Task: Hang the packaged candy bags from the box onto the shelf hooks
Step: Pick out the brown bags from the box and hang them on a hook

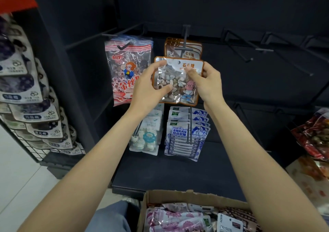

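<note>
Both hands pinch 1 candy bag (175,82) before the hook (185,41): left hand (147,87) at its left edge, right hand (204,82) near the top. It looks light, crinkly, slippery; hold by the stiff header.

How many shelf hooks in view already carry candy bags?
4: red-striped bags upper left, stone candy bags upper middle, white bags and blue bags below. Others may be hidden.
</note>
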